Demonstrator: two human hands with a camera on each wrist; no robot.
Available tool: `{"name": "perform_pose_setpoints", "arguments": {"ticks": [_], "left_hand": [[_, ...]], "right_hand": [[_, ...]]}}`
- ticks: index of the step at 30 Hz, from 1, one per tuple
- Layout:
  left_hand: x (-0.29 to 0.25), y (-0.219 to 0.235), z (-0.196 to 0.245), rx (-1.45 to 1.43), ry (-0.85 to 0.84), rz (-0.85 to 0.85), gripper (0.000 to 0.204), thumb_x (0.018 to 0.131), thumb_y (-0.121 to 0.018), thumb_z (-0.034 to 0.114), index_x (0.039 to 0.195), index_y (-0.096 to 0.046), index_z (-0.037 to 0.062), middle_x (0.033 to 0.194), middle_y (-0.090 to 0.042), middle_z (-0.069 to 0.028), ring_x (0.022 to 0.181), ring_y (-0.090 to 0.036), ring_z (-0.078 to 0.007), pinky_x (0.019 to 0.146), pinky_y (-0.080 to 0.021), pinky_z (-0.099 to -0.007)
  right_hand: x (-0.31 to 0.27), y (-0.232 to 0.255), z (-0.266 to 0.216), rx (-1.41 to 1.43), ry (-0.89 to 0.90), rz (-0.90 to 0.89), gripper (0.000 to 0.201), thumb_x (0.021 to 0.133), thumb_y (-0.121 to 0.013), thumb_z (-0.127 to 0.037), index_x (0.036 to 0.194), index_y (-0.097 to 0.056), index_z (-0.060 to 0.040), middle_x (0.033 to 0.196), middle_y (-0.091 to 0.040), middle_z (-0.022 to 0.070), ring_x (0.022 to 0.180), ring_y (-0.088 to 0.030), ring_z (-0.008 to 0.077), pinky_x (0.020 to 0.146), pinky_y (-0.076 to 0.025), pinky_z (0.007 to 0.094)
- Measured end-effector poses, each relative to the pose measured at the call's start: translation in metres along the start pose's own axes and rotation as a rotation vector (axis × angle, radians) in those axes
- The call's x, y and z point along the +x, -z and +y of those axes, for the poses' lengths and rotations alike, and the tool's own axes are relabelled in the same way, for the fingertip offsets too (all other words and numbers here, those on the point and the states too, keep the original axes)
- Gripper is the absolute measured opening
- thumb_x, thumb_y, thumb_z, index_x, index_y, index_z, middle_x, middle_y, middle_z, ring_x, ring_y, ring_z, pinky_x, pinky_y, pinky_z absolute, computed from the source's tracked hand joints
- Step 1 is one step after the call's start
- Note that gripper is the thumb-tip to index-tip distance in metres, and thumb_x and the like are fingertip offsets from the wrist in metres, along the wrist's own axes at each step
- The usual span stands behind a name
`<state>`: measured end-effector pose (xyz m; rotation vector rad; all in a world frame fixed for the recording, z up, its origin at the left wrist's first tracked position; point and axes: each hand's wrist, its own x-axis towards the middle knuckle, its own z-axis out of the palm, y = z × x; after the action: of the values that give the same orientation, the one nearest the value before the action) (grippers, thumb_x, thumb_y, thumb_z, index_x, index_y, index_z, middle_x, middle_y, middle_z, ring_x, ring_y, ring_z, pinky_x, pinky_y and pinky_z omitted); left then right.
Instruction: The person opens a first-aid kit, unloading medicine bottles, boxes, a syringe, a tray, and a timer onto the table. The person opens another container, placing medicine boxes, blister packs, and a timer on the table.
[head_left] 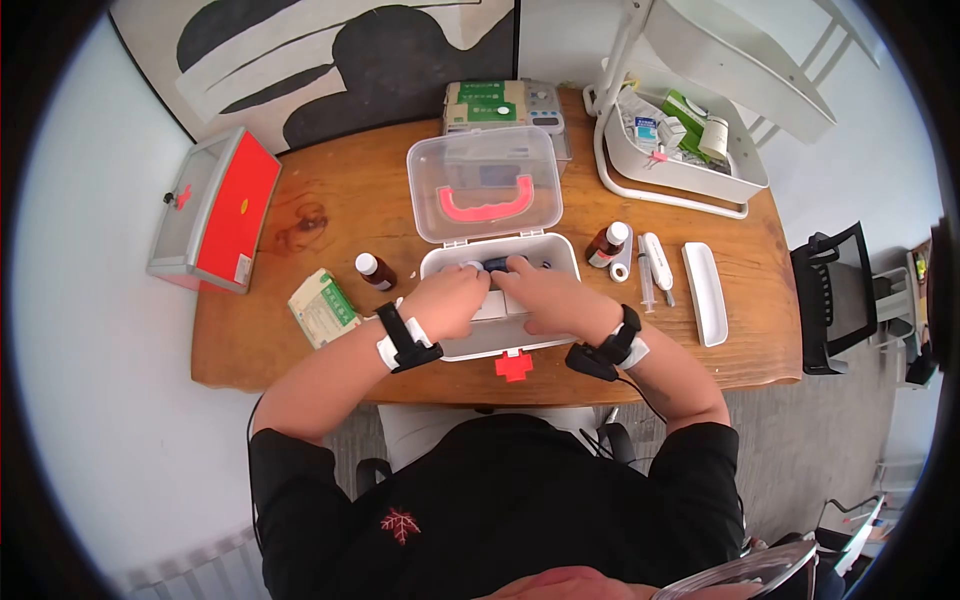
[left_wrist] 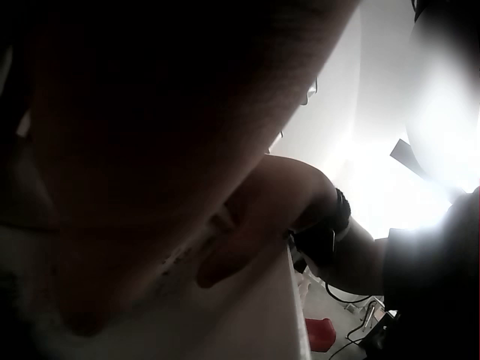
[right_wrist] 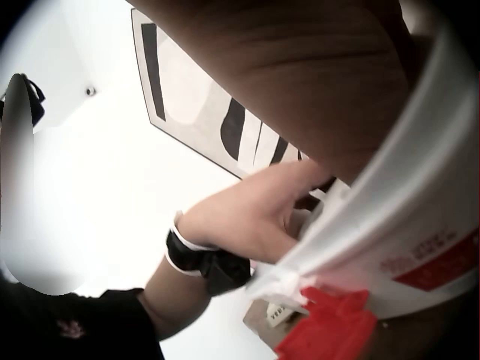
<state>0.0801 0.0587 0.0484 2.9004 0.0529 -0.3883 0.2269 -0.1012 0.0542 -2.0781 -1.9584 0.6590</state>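
Observation:
A white plastic first-aid box [head_left: 470, 346] stands on the table with its clear lid [head_left: 425, 195] and pink handle [head_left: 487, 212] tipped back. Both hands reach down into it. My left hand [head_left: 450, 298] comes over the left wall, and my right hand [head_left: 552, 298] over the right side. Between them sits a small white carton [head_left: 489, 306], right at the fingers. A dark item [head_left: 506, 264] lies behind the fingertips. The fingers are partly hidden, and I cannot tell whether either hand grips the carton. A red cross-shaped latch [head_left: 514, 366] hangs at the front.
Brown bottles with white caps stand left [head_left: 375, 271] and right [head_left: 607, 245] of the box. A green-and-cream carton [head_left: 324, 308] lies at left. To the right are a syringe [head_left: 646, 275], a thermometer [head_left: 657, 262] and a white tray [head_left: 705, 294]. A red-fronted case [head_left: 235, 215] stands far left.

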Motion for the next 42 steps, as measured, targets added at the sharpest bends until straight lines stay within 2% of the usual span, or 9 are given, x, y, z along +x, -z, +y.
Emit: {"name": "perform_pose_setpoints", "arguments": {"ticks": [7, 15, 17, 19, 24, 26, 30, 34, 42], "left_hand": [[0.010, 0.012, -0.001, -0.068, 0.048, -0.158, 0.051, 0.065, -0.079, 0.015, 0.107, -0.057, -0.0032, 0.096, -0.068, -0.0178, 0.091, -0.067, -0.0394, 0.075, -0.055, -0.0472], [-0.011, 0.032, -0.002, -0.101, -0.031, 0.065, 0.043, 0.065, -0.076, 0.018, 0.101, -0.058, 0.0014, 0.091, -0.066, -0.0202, 0.089, -0.065, -0.0407, 0.075, -0.053, -0.0477], [-0.022, 0.038, 0.005, -0.077, -0.014, 0.134, 0.046, 0.066, -0.075, 0.020, 0.104, -0.059, 0.0012, 0.090, -0.066, -0.0182, 0.087, -0.065, -0.0390, 0.074, -0.053, -0.0467], [-0.027, 0.038, 0.010, 0.045, -0.005, 0.363, 0.050, 0.065, -0.074, 0.020, 0.109, -0.059, 0.0013, 0.089, -0.067, -0.0161, 0.087, -0.065, -0.0365, 0.075, -0.054, -0.0456], [-0.030, 0.043, 0.020, 0.115, 0.027, 0.238, 0.052, 0.062, -0.075, 0.023, 0.107, -0.062, 0.0011, 0.085, -0.067, -0.0116, 0.088, -0.065, -0.0326, 0.075, -0.053, -0.0436], [-0.031, 0.041, 0.019, 0.237, -0.103, 0.255, 0.051, 0.062, -0.074, 0.023, 0.107, -0.064, 0.0021, 0.084, -0.067, -0.0103, 0.084, -0.065, -0.0323, 0.075, -0.052, -0.0435], [-0.036, 0.042, 0.014, 0.066, -0.027, 0.195, 0.052, 0.061, -0.073, 0.022, 0.109, -0.065, 0.0031, 0.086, -0.068, -0.0107, 0.085, -0.065, -0.0331, 0.075, -0.052, -0.0443], [-0.043, 0.033, 0.007, -0.062, -0.042, 0.380, 0.056, 0.061, -0.072, 0.018, 0.115, -0.065, 0.0029, 0.095, -0.067, -0.0139, 0.091, -0.065, -0.0347, 0.080, -0.052, -0.0440], [-0.063, 0.023, 0.006, -0.181, -0.085, 0.578, 0.058, 0.060, -0.073, 0.011, 0.116, -0.063, 0.0016, 0.105, -0.066, -0.0158, 0.093, -0.066, -0.0346, 0.079, -0.055, -0.0399]], "right_hand": [[0.013, -0.017, 0.003, -0.147, -0.125, 0.077, 0.049, 0.072, -0.071, -0.002, 0.118, -0.057, -0.0052, 0.115, -0.054, 0.0206, 0.082, -0.069, 0.0378, 0.071, -0.057, 0.0447], [0.002, -0.003, -0.001, -0.042, -0.063, 0.190, 0.032, 0.065, -0.072, -0.007, 0.096, -0.066, -0.0036, 0.111, -0.059, 0.0128, 0.089, -0.066, 0.0371, 0.079, -0.055, 0.0453], [-0.003, 0.015, -0.007, -0.058, -0.052, 0.247, 0.033, 0.065, -0.073, -0.007, 0.097, -0.066, -0.0037, 0.112, -0.060, 0.0123, 0.090, -0.066, 0.0363, 0.079, -0.055, 0.0448], [-0.001, 0.023, -0.005, -0.073, -0.043, 0.311, 0.034, 0.065, -0.073, -0.008, 0.097, -0.067, -0.0038, 0.113, -0.060, 0.0117, 0.091, -0.066, 0.0354, 0.079, -0.055, 0.0443], [0.006, 0.013, 0.005, -0.054, 0.027, 0.228, 0.040, 0.063, -0.077, -0.012, 0.101, -0.068, -0.0032, 0.117, -0.062, 0.0110, 0.096, -0.066, 0.0336, 0.082, -0.055, 0.0427], [0.007, 0.001, 0.006, -0.046, 0.016, 0.189, 0.041, 0.063, -0.078, -0.013, 0.101, -0.068, -0.0029, 0.116, -0.063, 0.0111, 0.098, -0.066, 0.0334, 0.083, -0.055, 0.0426], [0.005, -0.002, -0.003, 0.007, -0.023, 0.182, 0.040, 0.063, -0.078, -0.013, 0.101, -0.067, -0.0025, 0.111, -0.063, 0.0120, 0.096, -0.066, 0.0348, 0.083, -0.055, 0.0437], [0.003, -0.012, -0.001, 0.053, 0.031, 0.323, 0.037, 0.064, -0.077, -0.011, 0.099, -0.067, -0.0022, 0.108, -0.062, 0.0127, 0.093, -0.066, 0.0359, 0.082, -0.055, 0.0446], [0.000, -0.006, -0.001, 0.193, -0.015, 0.245, 0.048, 0.063, -0.082, -0.018, 0.105, -0.066, 0.0000, 0.120, -0.061, 0.0139, 0.103, -0.064, 0.0358, 0.089, -0.053, 0.0417]]}}
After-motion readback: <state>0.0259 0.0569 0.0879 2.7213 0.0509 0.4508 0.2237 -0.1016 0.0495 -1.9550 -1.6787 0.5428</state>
